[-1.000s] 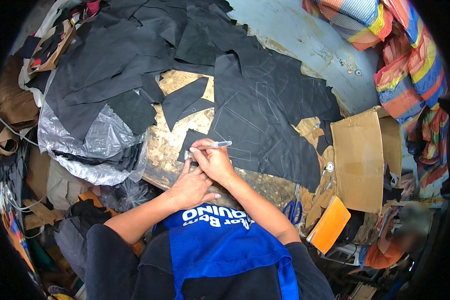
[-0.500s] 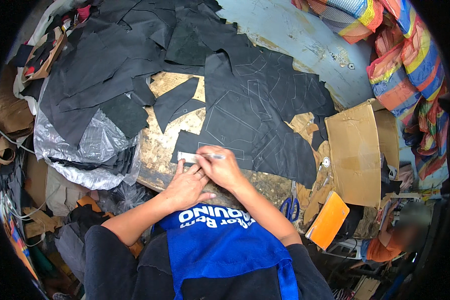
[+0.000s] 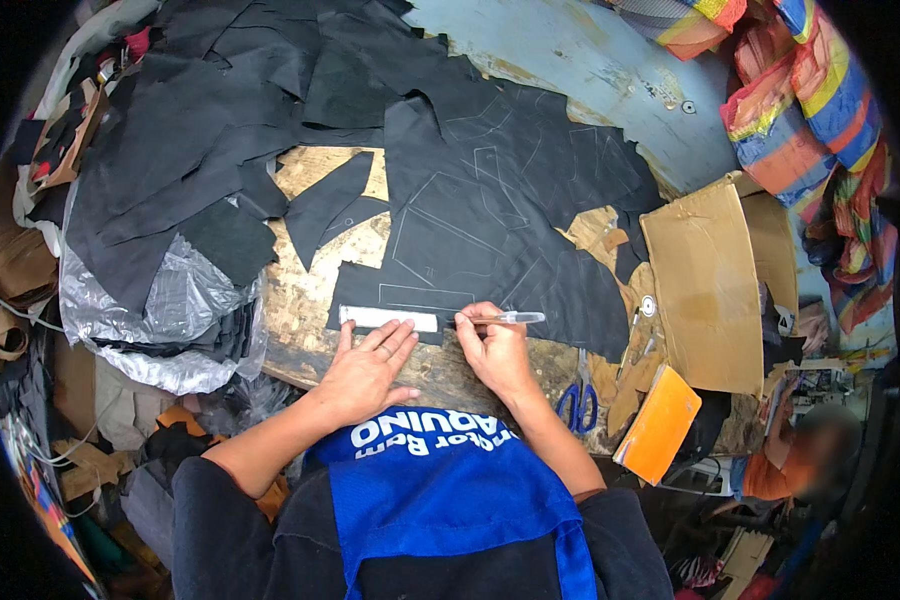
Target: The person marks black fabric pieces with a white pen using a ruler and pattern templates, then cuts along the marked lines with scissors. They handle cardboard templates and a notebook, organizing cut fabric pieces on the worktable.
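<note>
A large black sheet, leather by its look (image 3: 450, 235), lies on the worn wooden table, with several pale outlines drawn on it. Along its near edge rests a narrow white rectangular template (image 3: 400, 319). My left hand (image 3: 368, 368) presses the template's lower edge with spread fingertips. A clear pen with a translucent cap (image 3: 515, 317) is pinched in my right hand (image 3: 495, 350), just past the template's right end. Its tip is at or close to the sheet; contact cannot be made out. A drawn rectangle sits just above the template.
Blue-handled scissors (image 3: 576, 405) and an orange notebook (image 3: 660, 425) lie at the right, near a cardboard box (image 3: 705, 285). Black pieces heap at the far left over a clear plastic bag (image 3: 195, 310). Another person (image 3: 780, 460) sits at the far right.
My right hand has moved right, from over the template to beyond its right end, uncovering it. My left hand still holds it down, fingers more spread. The whole view has shifted slightly.
</note>
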Tool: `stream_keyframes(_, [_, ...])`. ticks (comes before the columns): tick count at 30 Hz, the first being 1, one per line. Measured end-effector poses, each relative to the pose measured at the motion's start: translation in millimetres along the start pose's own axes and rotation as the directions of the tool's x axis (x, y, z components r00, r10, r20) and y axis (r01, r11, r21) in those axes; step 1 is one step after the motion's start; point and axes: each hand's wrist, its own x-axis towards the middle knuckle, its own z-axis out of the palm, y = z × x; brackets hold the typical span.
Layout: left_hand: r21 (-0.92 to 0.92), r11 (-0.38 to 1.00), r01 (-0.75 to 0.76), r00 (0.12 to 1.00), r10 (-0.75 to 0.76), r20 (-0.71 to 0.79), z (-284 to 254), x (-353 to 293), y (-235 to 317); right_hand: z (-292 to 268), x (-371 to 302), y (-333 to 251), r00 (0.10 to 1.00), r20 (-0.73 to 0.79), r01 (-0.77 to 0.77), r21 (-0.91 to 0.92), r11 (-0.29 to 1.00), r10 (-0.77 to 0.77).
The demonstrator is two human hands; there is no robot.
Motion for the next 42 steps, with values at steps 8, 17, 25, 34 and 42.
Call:
stream_keyframes(8, [-0.002, 1.000, -0.003, 1.000, 0.003, -0.002, -2.3, 0.0, 1.1, 26.5, -5.3, 11.5, 0.986, -0.085, 0.146, 0.018, 0.989, -0.144])
stream_keyframes(17, [0.011, 1.000, -0.019, 1.000, 0.019, -0.010, -0.1, 1.0, -0.4, 20.4, -9.0, 1.0, 0.953, -0.092, 0.283, -0.062, 0.957, -0.288])
stream_keyframes(25, [-0.003, 1.000, 0.015, 0.998, -0.015, 0.053, -3.6, -17.7, 11.8, 31.8, -4.2, -3.9, 0.997, -0.077, 0.033, 0.305, 0.952, -0.010])
stream_keyframes(34, [-0.105, 0.993, 0.063, 0.992, -0.050, 0.119, -2.4, -29.2, 16.6, 62.7, 32.7, 6.7, 0.958, -0.137, 0.264, 0.074, 0.962, -0.253])
stream_keyframes(42, [-0.093, 0.994, 0.060, 0.990, -0.047, 0.136, -5.1, -27.8, 17.1, 61.9, 31.0, 5.7, 0.972, -0.175, 0.183, 0.138, 0.973, -0.158])
